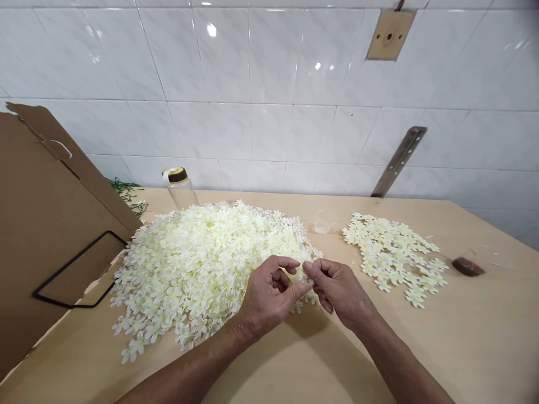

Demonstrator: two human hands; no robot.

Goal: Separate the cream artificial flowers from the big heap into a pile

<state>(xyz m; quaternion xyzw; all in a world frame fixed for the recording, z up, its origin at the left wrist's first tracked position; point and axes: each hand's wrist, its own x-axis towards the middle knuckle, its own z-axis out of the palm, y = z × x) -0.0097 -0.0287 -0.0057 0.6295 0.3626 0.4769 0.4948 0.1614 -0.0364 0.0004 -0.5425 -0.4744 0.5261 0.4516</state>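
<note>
Both hands meet in front of the right edge of a big heap of white and pale yellow artificial flowers [202, 252]. Thumb and curled fingers of my left hand [272, 294] close around pale petals that show between the fingertips. From the right, my right hand [337, 286] pinches at the same spot with thumb and forefinger. The artificial flower there is mostly hidden by the fingers, and its outline blends with the heap behind. Farther right, a flat spread of artificial flowers [391, 252] lies on the wooden table [484, 336].
A cardboard box [46, 224] with a black wire frame [80, 306] stands at left. Behind the heap are green stems [128, 193] and a clear bottle [181, 188]. A small clear cup [323, 224], a dish of dark liquid [468, 267] and a metal strip [398, 163] are toward the right.
</note>
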